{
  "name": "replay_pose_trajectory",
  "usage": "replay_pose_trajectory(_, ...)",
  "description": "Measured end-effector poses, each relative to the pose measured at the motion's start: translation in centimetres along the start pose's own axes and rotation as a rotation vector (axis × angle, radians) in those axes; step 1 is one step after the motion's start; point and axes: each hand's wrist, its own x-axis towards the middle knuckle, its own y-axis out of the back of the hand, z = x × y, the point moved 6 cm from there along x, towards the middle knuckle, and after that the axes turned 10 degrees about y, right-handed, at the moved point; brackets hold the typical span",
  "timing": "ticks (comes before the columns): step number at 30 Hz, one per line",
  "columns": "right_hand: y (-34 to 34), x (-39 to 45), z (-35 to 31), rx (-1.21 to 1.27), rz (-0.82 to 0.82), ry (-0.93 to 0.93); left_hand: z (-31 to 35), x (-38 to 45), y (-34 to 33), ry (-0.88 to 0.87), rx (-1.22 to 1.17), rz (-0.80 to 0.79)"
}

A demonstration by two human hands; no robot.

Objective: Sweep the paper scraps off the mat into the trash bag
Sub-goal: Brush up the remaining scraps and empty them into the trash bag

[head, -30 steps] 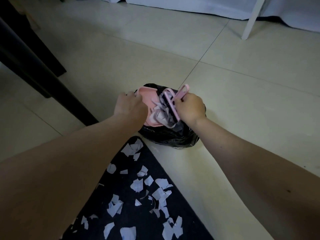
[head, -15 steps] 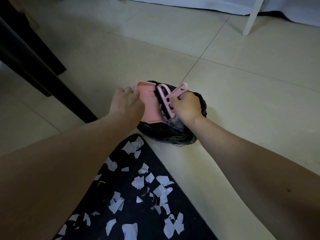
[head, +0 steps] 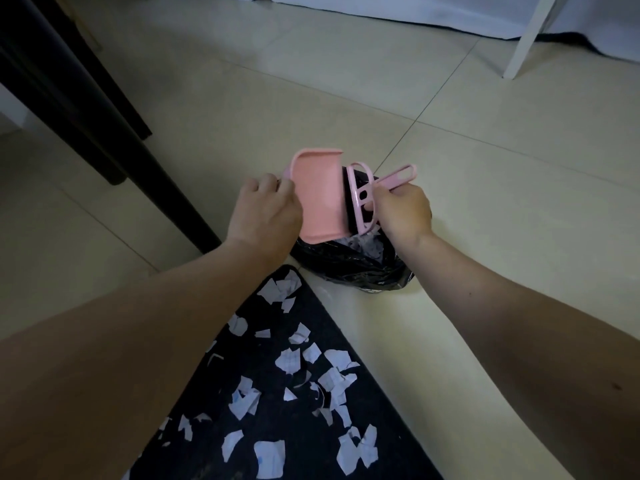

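My left hand (head: 265, 216) grips a pink dustpan (head: 320, 197) by its left side, tipped over the open black trash bag (head: 349, 268). My right hand (head: 403, 211) holds a small pink brush (head: 363, 199) against the pan's right edge, its handle pointing up and right. The pan's face shows bare pink. White paper scraps lie inside the bag mouth. Several more paper scraps (head: 294, 362) are scattered on the black mat (head: 242, 455) near me.
A black table leg (head: 114, 133) slants down on the left, close to my left forearm. A white furniture leg (head: 526, 36) stands at the far right. Pale tiled floor (head: 519, 220) surrounds the bag and mat.
The scraps that lay in the dustpan have slid into the bag. Both hands have lifted the pan and brush slightly, and the pan now shows bare.
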Motion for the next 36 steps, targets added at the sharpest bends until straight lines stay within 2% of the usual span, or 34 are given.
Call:
replay_pose_trajectory(2,0.5,0.0,-0.4,0.054,0.06,-0.001,-0.5,0.0,-0.5,0.073,0.001,-0.05)
replay_pose_trajectory(5,1.1,0.2,-0.6,-0.056,0.079,0.034,-1.7,-0.1,-0.8,0.173,-0.02,-0.033)
replay_pose_trajectory(9,0.7,0.2,-0.1,-0.093,0.036,0.013,-1.3,-0.3,-0.2,0.116,-0.087,0.066)
replay_pose_trajectory(12,0.4,0.0,-0.4,-0.029,0.04,0.021,-0.6,-0.2,-0.4,0.055,-0.056,0.054)
replay_pose_trajectory(18,1.6,-0.2,-0.9,-0.094,0.166,0.082,-2.3,-0.6,-1.1,0.133,-0.063,0.002)
replay_pose_trajectory(24,0.0,-2.0,-3.4,-0.142,0.155,0.193,-5.6,-3.7,-1.9,0.124,-0.14,0.019)
replay_pose_trajectory(27,-2.1,-4.2,-6.9,-0.164,0.094,0.299,-8.4,-7.1,-3.0,0.147,-0.189,0.01)
replay_pose_trajectory(32,-6.3,-8.5,-11.8,-0.167,-0.06,0.461,-13.9,-14.7,-6.3,0.266,-0.265,-0.119)
replay_pose_trajectory(36,-11.1,-13.7,-14.3,-0.194,-0.277,0.546,-18.0,-22.8,-10.1,0.394,-0.338,-0.232)
